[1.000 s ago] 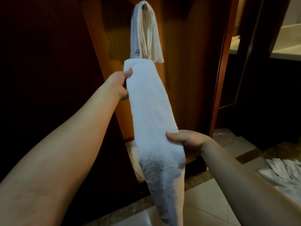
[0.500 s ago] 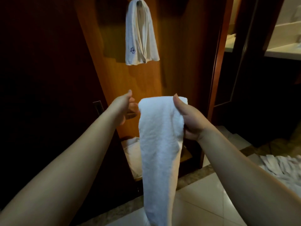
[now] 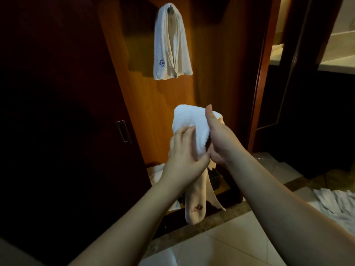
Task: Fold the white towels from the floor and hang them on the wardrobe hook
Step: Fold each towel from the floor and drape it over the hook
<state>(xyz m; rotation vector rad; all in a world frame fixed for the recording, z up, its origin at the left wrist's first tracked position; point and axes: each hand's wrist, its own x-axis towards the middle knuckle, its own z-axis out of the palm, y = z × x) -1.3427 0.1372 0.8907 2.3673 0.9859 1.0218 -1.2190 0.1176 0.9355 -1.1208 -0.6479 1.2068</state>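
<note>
A folded white towel (image 3: pixel 194 123) is doubled over in front of me, its two ends hanging down to a small embroidered logo. My right hand (image 3: pixel 219 139) grips its upper fold, thumb pointing up along the front. My left hand (image 3: pixel 184 152) holds the same towel from the left, with my fingers on its front and my thumb pinching it lower down. Above, another folded white towel (image 3: pixel 171 45) with a blue logo hangs from the wardrobe hook (image 3: pixel 170 8) on the wooden panel.
A dark sliding wardrobe door (image 3: pixel 57 112) with a metal recessed handle (image 3: pixel 123 130) stands at the left. More white towels (image 3: pixel 334 204) lie on the tiled floor at the right, and some white cloth (image 3: pixel 156 172) lies at the wardrobe's base.
The long towel has been doubled over, its hanging end now shorter. My left hand moved from the left edge onto the towel's front, close to my right hand.
</note>
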